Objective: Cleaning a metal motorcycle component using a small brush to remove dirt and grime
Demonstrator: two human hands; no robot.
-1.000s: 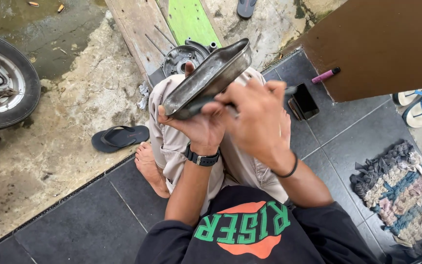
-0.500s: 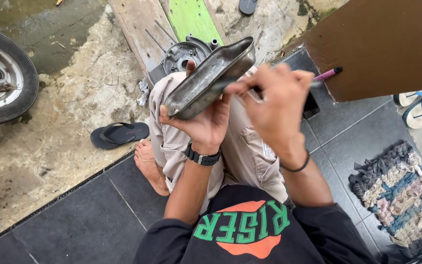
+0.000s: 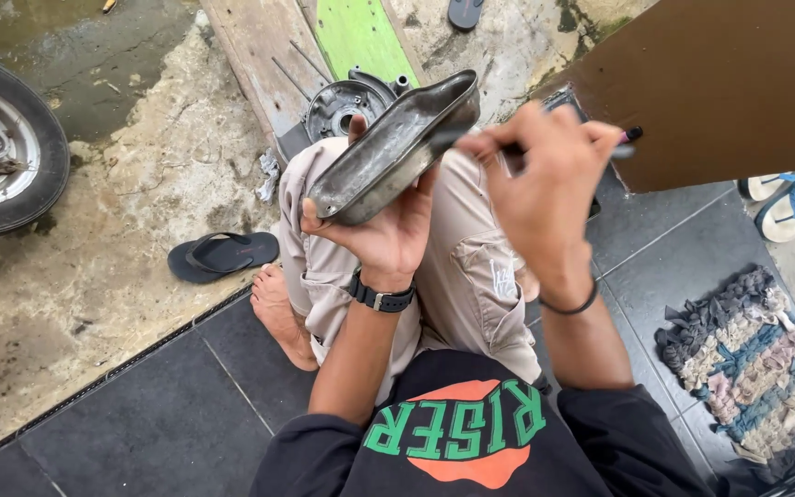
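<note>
1. Your left hand [image 3: 381, 237] cups the lower end of a dull grey metal cover [image 3: 396, 147] from beneath, fingers curled around its edge, holding it tilted above your knee.
2. Your right hand [image 3: 545, 189] pinches a thin tool [image 3: 471, 136] (partly hidden by the fingers), its tip touching the cover's upper end.
3. Beyond the cover, a round metal part [image 3: 342, 103] lies on a wooden plank [image 3: 259, 55].
4. A black sandal [image 3: 223, 255] rests on the concrete beside your bare foot [image 3: 280, 313].
</note>
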